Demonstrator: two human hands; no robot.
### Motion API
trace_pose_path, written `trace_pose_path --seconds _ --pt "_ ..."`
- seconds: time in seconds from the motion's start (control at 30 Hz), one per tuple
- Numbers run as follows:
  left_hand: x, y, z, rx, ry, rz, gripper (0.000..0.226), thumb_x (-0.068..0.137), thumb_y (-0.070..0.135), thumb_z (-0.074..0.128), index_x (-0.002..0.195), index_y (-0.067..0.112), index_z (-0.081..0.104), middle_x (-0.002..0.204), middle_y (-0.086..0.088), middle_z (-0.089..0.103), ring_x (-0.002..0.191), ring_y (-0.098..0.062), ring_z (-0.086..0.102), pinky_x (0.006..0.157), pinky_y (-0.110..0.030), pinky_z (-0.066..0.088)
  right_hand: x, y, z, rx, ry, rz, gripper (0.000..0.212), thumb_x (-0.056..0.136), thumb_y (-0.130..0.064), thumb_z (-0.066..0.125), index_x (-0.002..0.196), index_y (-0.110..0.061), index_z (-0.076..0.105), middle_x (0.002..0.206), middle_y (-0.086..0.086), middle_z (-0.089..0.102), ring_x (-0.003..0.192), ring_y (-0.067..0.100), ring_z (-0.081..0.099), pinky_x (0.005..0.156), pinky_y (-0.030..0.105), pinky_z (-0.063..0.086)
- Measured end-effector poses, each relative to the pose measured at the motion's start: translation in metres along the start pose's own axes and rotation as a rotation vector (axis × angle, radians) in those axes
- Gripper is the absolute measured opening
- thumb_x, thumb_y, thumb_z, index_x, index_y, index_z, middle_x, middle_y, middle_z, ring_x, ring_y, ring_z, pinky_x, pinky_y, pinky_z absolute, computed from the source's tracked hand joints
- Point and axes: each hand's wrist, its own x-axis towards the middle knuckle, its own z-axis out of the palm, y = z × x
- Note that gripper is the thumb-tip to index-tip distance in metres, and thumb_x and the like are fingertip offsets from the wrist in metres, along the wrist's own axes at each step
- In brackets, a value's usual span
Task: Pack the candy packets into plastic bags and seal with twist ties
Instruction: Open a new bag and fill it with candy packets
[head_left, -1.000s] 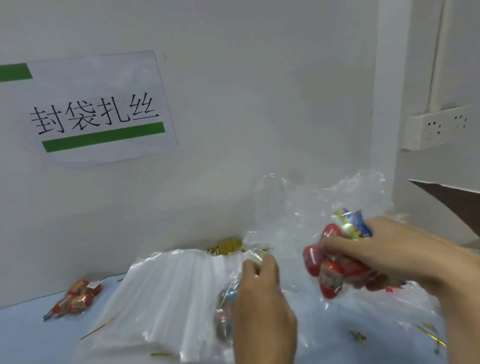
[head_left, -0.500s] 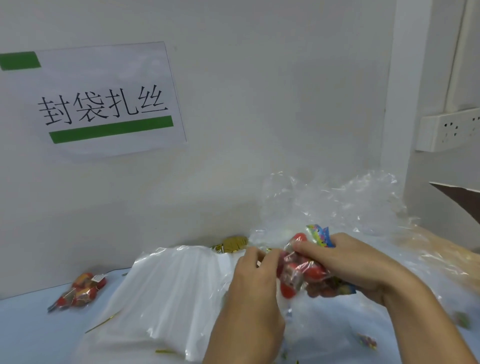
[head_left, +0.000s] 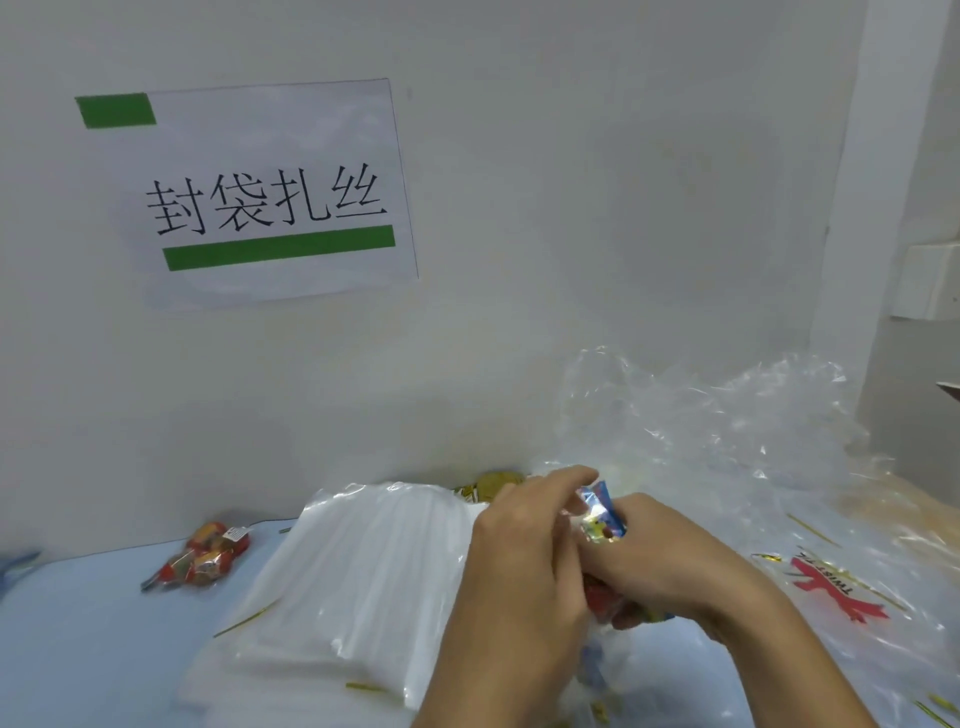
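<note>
Since a second ago you are bringing your right hand (head_left: 670, 561), fist gripping candy packets (head_left: 602, 519), against your left hand (head_left: 524, 566) at 5 o'clock, whose grip I cannot tell. One filled bag (head_left: 200, 564) is lying at 8 o'clock; sealing is remaining.

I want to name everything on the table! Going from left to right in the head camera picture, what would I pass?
Small sealed bag of red and orange candies → white stack of flat plastic bags → left hand → right hand → clear twist-tie packet with red print.
</note>
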Motion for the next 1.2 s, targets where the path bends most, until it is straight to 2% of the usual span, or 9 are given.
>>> trace_pose_path --seconds 0.07,0.17,0.3,0.5,0.63,0.77,0.9,1.03,1.2 --pt "-0.001 0.000 0.002 -0.085 0.057 -0.016 0.036 0.090 0.016 0.059 0.121 0.034 0.064 0.107 0.021 0.062 0.096 0.005 0.056 0.077 -0.006 0.040 0.001 0.002 -0.003 -0.023 0.092 -0.044 0.025 0.086 -0.036 0.067 0.069 -0.017 0.068 0.063 0.002 0.072 0.056 0.014 0.068 0.054 0.023 0.055" --pt "0.001 -0.005 0.002 -0.142 0.140 -0.329 0.039 0.090 0.052 0.061 0.123 0.039 0.044 0.115 0.026 0.048 0.113 0.002 0.048 0.085 -0.010 0.039 -0.001 0.000 -0.008 0.047 0.080 -0.075 0.029 0.086 -0.040 0.068 0.083 -0.011 0.068 0.070 0.006 0.073 0.056 0.013 0.065 0.054 0.021 0.053" --pt "0.002 -0.020 0.001 -0.268 -0.046 -0.617 0.044 0.096 0.059 0.044 0.097 0.019 0.064 0.095 0.009 0.069 0.085 -0.004 0.063 0.071 -0.018 0.046 -0.004 -0.007 -0.006 0.092 -0.018 -0.139 0.024 0.083 -0.042 0.073 0.065 -0.029 0.066 0.061 -0.005 0.065 0.052 0.010 0.061 0.052 0.021 0.051" --pt "0.002 -0.030 -0.001 -0.171 0.030 -0.279 0.037 0.107 0.027 0.039 0.078 0.016 0.059 0.072 0.004 0.061 0.070 -0.011 0.055 0.072 -0.038 0.048 -0.006 -0.013 0.007 -0.011 -0.247 -0.140 0.027 0.088 -0.024 0.064 0.062 -0.022 0.057 0.059 -0.001 0.060 0.053 0.017 0.060 0.054 0.027 0.044" --pt "0.001 -0.017 0.004 0.065 -0.140 -0.030 0.037 0.100 0.036 0.030 0.087 0.024 0.063 0.086 0.009 0.062 0.092 -0.012 0.055 0.089 -0.039 0.044 -0.002 -0.011 0.025 -0.035 -0.331 -0.133 0.024 0.082 0.007 0.045 0.079 -0.009 0.062 0.054 -0.005 0.059 0.048 0.009 0.054 0.051 0.023 0.044" --pt "0.000 -0.008 0.008 0.175 -0.022 -0.119 0.055 0.090 0.065 0.024 0.127 0.038 0.053 0.125 0.025 0.050 0.127 0.006 0.033 0.112 -0.030 0.021 0.004 -0.006 0.032 0.121 -0.209 -0.180 0.025 0.077 -0.011 0.051 0.091 -0.005 0.072 0.088 0.034 0.061 0.076 0.024 0.051 0.069 0.039 0.043" --pt "-0.004 -0.003 0.003 0.364 0.271 -0.252 0.045 0.076 0.069 0.044 0.099 0.031 0.045 0.098 0.012 0.041 0.097 -0.015 0.043 0.083 -0.032 0.038 0.021 0.006 0.038 0.461 -0.031 -0.056 0.022 0.088 -0.010 0.064 0.100 0.006 0.074 0.101 0.034 0.069 0.080 0.026 0.059 0.074 0.039 0.045" --pt "-0.005 -0.001 0.004 0.379 0.062 -0.446 0.052 0.088 0.074 0.034 0.122 0.034 0.037 0.112 0.013 0.042 0.112 -0.011 0.043 0.085 -0.025 0.040 0.032 0.007 0.048 0.854 0.125 -0.005 0.021 0.098 -0.010 0.060 0.091 0.000 0.077 0.088 0.018 0.075 0.069 0.021 0.068 0.061 0.031 0.054" --pt "-0.001 0.001 0.003 0.456 -0.072 -0.370 0.011 0.103 0.025 0.039 0.114 0.029 0.039 0.120 0.012 0.044 0.113 -0.010 0.040 0.078 -0.019 0.033 0.037 0.007 0.047 0.994 0.246 0.024 0.032 0.086 0.017 0.046 0.081 -0.001 0.072 0.074 0.013 0.070 0.053 0.014 0.063 0.046 0.025 0.050"
